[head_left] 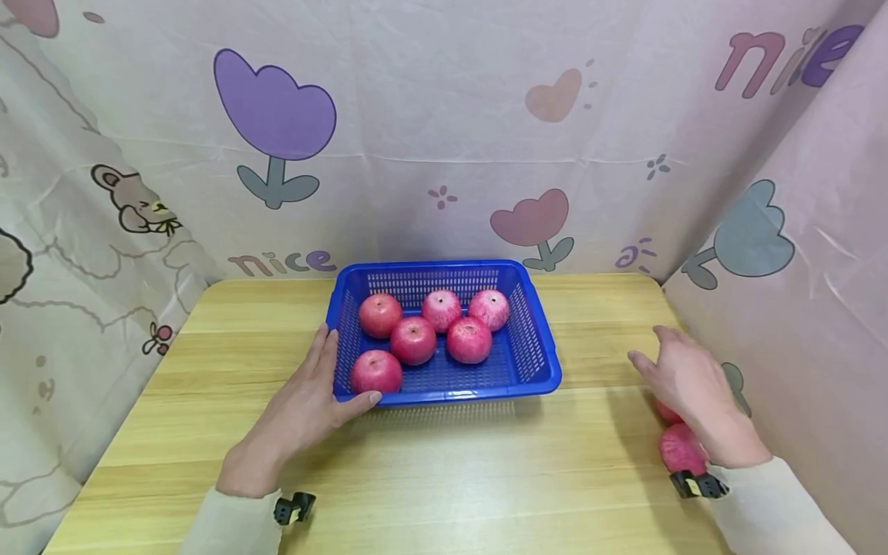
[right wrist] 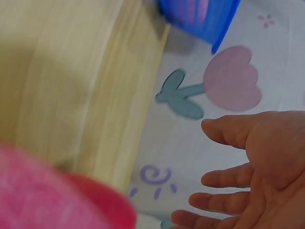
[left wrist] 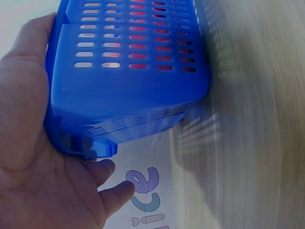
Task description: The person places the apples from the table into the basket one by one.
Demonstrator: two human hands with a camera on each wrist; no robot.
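Observation:
A blue plastic basket (head_left: 451,397) with slotted sides stands at the back middle of the table and holds several pinkish-red apples (head_left: 413,341). My left hand (head_left: 305,401) rests against its near left corner, thumb along the front rim and straight fingers beside the left rim. The left wrist view shows the basket's slotted wall (left wrist: 119,86) right by the palm. Over on the right, my right hand (head_left: 694,381) hovers with fingers spread and nothing in it. Beneath that hand and wrist lie two more apples (head_left: 681,449), partly hidden by them.
The light wooden table (head_left: 444,478) ends at the back and right against a printed curtain (head_left: 416,154). Another curtain side runs along the left. Small black cameras (head_left: 294,509) sit on both wrists.

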